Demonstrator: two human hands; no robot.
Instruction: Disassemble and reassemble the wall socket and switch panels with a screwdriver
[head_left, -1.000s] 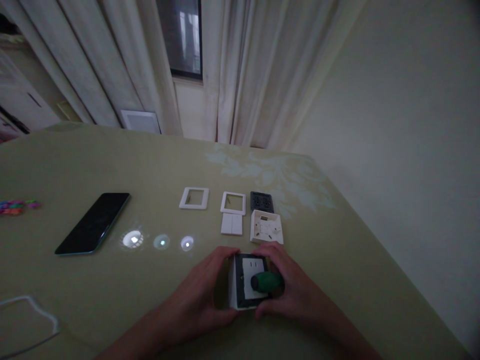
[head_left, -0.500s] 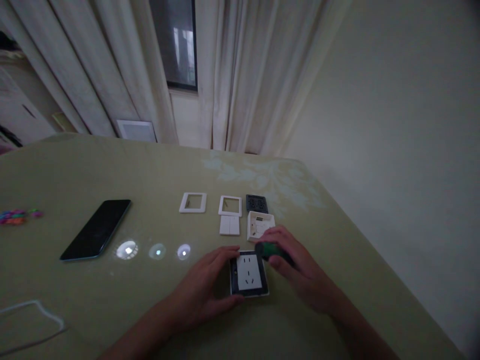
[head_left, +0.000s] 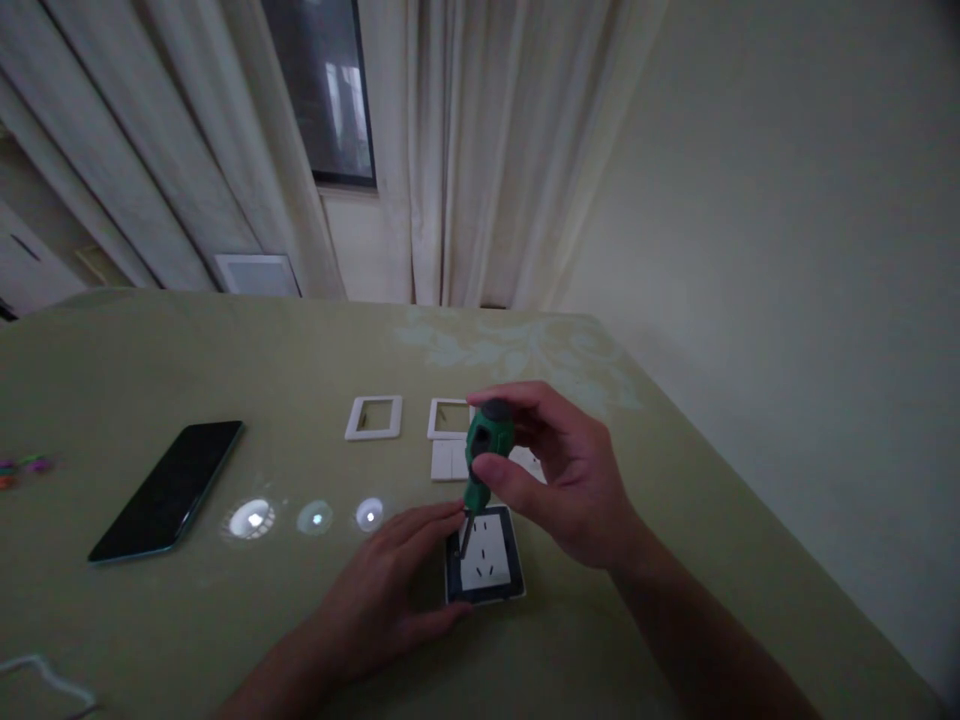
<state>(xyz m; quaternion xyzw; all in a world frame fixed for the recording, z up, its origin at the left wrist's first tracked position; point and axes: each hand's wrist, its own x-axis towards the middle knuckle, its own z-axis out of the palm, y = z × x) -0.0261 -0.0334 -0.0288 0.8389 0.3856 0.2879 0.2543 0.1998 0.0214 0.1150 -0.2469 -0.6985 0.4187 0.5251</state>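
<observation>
A green and black screwdriver [head_left: 484, 445] stands nearly upright in my right hand [head_left: 566, 470], its handle between thumb and fingers. The metal shaft points down at the left side of a wall socket [head_left: 491, 570], which has a white face in a dark frame and lies flat on the table. Whether the tip touches a screw there I cannot tell. Thumb and fingers of my left hand [head_left: 390, 575] grip the socket by its left corners. Behind the right hand, a white box [head_left: 529, 460] is mostly hidden.
On the table [head_left: 300, 370] lie two white frames [head_left: 360, 433] [head_left: 435, 418] and a white switch panel [head_left: 444, 460]. A dark phone [head_left: 169, 490] is at the left, with small colourful pieces [head_left: 34, 464] beyond it. A white cable [head_left: 56, 680] lies at lower left. The wall [head_left: 787, 300] borders the right side.
My right hand has raised the screwdriver from beside the socket to upright over its left part. My left hand stays on the socket. The view has shifted slightly.
</observation>
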